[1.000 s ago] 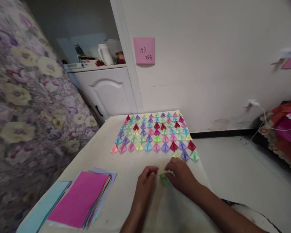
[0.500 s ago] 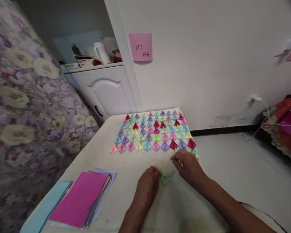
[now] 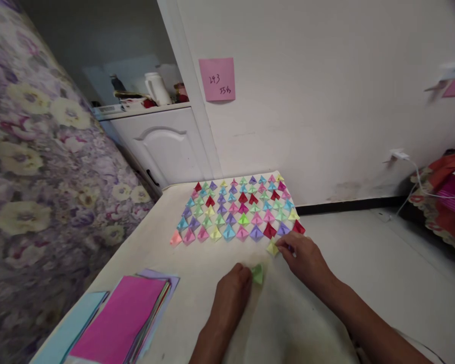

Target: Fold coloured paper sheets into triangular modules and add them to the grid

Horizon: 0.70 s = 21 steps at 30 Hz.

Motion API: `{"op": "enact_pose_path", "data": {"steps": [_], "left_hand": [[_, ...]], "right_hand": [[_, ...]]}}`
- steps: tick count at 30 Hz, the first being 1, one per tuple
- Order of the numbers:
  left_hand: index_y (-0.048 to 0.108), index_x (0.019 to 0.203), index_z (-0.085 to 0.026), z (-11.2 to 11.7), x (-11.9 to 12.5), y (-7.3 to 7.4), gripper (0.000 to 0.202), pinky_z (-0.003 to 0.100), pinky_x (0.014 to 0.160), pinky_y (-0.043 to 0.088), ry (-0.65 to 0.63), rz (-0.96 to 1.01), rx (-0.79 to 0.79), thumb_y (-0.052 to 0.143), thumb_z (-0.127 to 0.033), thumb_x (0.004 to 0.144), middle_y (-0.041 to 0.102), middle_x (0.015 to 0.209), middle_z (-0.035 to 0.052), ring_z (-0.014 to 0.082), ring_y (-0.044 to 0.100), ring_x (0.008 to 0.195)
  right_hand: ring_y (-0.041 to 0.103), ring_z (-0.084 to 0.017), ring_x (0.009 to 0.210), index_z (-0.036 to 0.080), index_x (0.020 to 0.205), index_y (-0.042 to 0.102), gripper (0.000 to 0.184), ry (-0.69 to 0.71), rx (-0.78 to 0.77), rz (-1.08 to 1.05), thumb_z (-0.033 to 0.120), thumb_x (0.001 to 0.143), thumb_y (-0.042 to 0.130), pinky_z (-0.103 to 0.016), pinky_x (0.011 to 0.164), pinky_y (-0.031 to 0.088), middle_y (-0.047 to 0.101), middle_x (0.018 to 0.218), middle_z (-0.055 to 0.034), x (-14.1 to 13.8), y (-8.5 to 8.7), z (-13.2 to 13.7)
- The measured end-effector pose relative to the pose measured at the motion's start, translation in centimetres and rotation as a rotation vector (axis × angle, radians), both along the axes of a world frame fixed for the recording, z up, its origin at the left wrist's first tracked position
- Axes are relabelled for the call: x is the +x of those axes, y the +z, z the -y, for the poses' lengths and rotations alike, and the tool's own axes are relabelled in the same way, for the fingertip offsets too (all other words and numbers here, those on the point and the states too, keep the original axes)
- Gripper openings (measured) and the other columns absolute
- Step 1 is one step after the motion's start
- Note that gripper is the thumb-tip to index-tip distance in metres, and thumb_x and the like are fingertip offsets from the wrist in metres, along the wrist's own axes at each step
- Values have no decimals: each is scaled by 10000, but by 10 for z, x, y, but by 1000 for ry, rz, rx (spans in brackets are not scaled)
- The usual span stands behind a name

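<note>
I see the left hand (image 3: 233,287) pinching a green fold (image 3: 257,273) at the bench (image 3: 197,288); farther right, I can't tell whether the right hand (image 3: 304,257), beside a yellow fold (image 3: 272,246), pinches anything.

Across the far half of this pale cream table (image 3: 197,270) run packed rows of small, peaked, folded-paper diamonds (image 3: 243,208) in many colours, one pale-yellow paper diamond (image 3: 272,247) out front! Near left, a magenta-topped stack of paper sheets (image 3: 119,321) beside light-blue rectangular paper (image 3: 74,323)!
</note>
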<state>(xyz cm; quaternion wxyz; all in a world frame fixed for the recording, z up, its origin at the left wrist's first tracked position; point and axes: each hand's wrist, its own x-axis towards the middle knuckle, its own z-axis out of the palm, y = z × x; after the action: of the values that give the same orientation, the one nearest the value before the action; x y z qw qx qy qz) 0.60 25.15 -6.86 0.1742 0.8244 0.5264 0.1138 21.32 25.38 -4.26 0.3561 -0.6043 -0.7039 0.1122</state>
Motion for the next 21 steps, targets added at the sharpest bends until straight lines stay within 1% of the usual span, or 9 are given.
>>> {"op": "enact_pose_path", "data": {"steps": [4,7,13,21], "left_hand": [[490,683,-204,-3,16,-6,152,235,580,279,193,77,50,410,-179,808,536,726,1,146,514,688],[474,671,-205,-9,28,-8,151,238,558,262,277,105,62,419,-199,812,542,708,-1,148,502,657],[472,676,-209,-22,42,-15,172,241,549,259,323,134,79,396,-212,830,554,705,-2,148,505,639],[463,674,-209,-24,46,-24,190,243,548,273,335,180,93,395,-253,846,561,706,-2,151,513,645]], "right_hand": [[525,-161,708,200,732,610,128,-5,-11,-11,175,800,505,-258,650,345,596,725,-3,-1,0,0],[517,-157,691,200,717,602,124,-1,-13,-22,168,794,510,-258,648,336,590,705,2,-2,1,0],[513,-152,685,200,732,608,129,16,-30,-52,168,802,505,-256,646,331,584,705,1,-2,4,2],[510,-144,671,197,728,615,122,26,-52,-58,161,795,520,-255,646,334,592,704,3,-3,5,3]]}}
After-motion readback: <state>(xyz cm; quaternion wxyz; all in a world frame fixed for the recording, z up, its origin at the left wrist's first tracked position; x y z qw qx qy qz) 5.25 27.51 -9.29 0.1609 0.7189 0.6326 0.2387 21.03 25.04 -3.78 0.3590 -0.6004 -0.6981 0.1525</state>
